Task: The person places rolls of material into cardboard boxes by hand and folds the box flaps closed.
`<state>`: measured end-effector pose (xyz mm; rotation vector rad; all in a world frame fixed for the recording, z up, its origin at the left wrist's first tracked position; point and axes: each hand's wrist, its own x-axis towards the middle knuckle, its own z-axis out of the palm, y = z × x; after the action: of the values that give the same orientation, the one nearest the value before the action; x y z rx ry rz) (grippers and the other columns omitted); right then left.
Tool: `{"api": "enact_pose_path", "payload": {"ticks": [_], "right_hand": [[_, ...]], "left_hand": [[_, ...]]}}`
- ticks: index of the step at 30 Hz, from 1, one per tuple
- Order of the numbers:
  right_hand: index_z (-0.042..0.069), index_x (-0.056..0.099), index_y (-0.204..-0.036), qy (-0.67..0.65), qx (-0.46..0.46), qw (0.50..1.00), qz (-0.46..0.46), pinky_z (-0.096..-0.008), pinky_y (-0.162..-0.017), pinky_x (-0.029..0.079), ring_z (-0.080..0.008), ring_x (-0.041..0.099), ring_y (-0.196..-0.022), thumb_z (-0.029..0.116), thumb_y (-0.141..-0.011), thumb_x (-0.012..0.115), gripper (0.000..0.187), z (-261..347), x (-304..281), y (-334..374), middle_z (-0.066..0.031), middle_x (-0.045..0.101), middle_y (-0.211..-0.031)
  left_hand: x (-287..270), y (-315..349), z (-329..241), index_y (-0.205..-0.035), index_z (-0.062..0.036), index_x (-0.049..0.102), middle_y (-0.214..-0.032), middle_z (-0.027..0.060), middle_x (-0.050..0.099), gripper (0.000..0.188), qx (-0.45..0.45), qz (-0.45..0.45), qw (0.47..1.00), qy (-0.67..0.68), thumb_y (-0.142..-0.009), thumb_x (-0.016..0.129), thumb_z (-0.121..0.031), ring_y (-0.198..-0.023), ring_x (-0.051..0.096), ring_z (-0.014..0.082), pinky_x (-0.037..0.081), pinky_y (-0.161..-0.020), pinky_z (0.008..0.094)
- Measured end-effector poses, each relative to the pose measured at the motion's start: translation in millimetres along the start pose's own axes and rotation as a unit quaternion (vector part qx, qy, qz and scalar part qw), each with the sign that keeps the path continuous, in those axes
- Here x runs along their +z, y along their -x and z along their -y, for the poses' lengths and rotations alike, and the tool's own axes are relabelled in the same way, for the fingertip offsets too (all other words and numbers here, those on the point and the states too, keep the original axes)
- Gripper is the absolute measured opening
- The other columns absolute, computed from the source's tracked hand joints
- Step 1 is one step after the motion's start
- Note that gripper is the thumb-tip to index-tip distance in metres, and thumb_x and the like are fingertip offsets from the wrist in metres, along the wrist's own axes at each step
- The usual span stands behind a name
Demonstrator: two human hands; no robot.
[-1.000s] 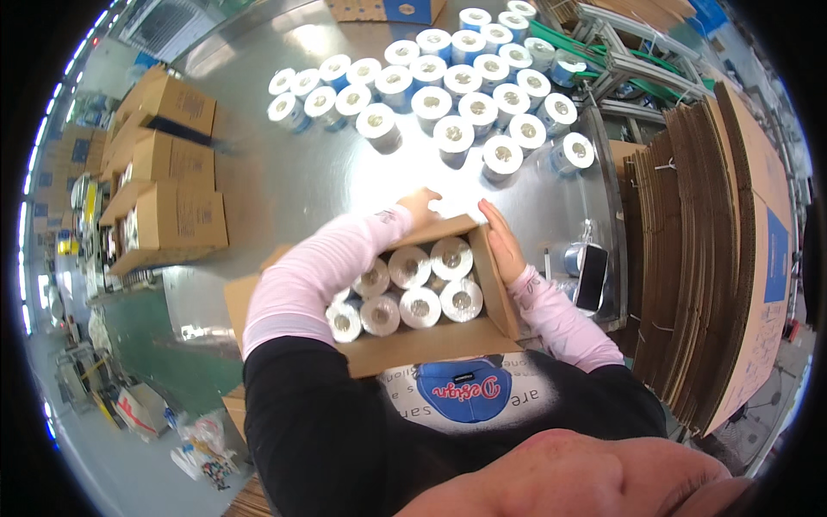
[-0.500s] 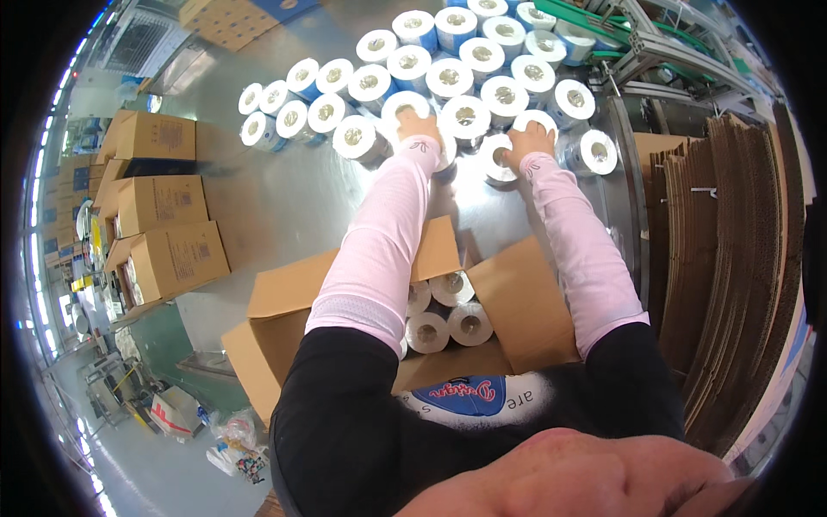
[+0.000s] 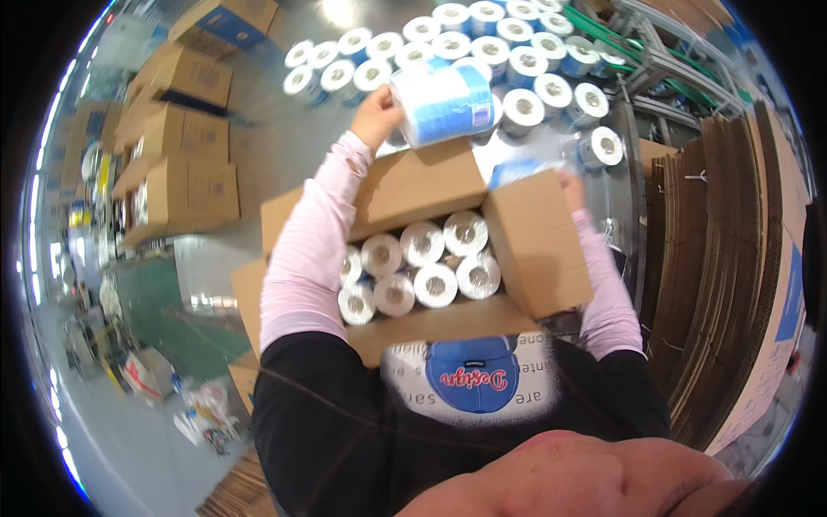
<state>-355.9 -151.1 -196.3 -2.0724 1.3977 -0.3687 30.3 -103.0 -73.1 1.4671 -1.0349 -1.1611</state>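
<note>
My left hand grips one end of a paper roll in a blue and white wrapper, held sideways above the far flap of an open carton. At the carton's right, my right hand is closed at the end of another wrapped roll; the raised right flap hides most of both. Inside the carton, several white rolls stand on end in two rows, their cores facing up.
Many wrapped rolls stand on the metal table beyond the carton. Brown cartons line the left side. Flattened cardboard is stacked at the right, below a metal frame with green rails.
Both hands have lifted rolls from the table group and drawn them back toward the carton. The left roll has tipped onto its side. My view has shifted, showing more of the carton's inside.
</note>
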Motion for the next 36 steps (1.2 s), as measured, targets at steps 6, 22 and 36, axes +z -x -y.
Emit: {"api": "enact_pose_path", "payload": {"ticks": [6, 22, 36], "right_hand": [[0.005, 0.065, -0.112, -0.513, -0.041, 0.845, 0.144, -0.0352, -0.090, 0.049, -0.0225, 0.059, -0.103, 0.018, -0.082, 0.066, 0.032, 126, -139, -24, -0.0111, 0.061, -0.110], [0.012, 0.059, -0.128, 0.050, -0.446, 0.820, 0.356, -0.0489, -0.111, 0.030, -0.0437, 0.036, -0.131, 0.030, -0.081, 0.069, 0.051, 289, 107, 155, -0.0280, 0.040, -0.137], [0.007, 0.062, -0.120, -0.073, -0.179, 0.979, -0.061, -0.0412, -0.098, 0.043, -0.0343, 0.057, -0.111, 0.019, -0.084, 0.065, 0.038, 96, -14, -40, -0.0171, 0.061, -0.119]], "left_hand": [[-95, 193, -65, -0.120, -0.0018, 0.058, -0.115, 0.0069, 0.063, 0.035, 0.139, 0.173, 0.969, -0.108, -0.087, 0.066, -0.011, -0.099, 0.061, 0.0148, 0.050, -0.088, 0.0290], [-75, 288, 37, -0.130, -0.0153, 0.056, -0.118, 0.0191, 0.062, 0.063, -0.184, 0.318, 0.713, -0.597, -0.072, 0.073, -0.033, -0.113, 0.056, 0.0361, 0.047, -0.096, 0.0438], [-80, -77, 93, -0.133, -0.0088, 0.050, -0.121, 0.0173, 0.062, 0.066, -0.187, -0.170, 0.840, -0.480, -0.080, 0.070, -0.042, -0.113, 0.059, 0.0322, 0.044, -0.100, 0.0359]]}}
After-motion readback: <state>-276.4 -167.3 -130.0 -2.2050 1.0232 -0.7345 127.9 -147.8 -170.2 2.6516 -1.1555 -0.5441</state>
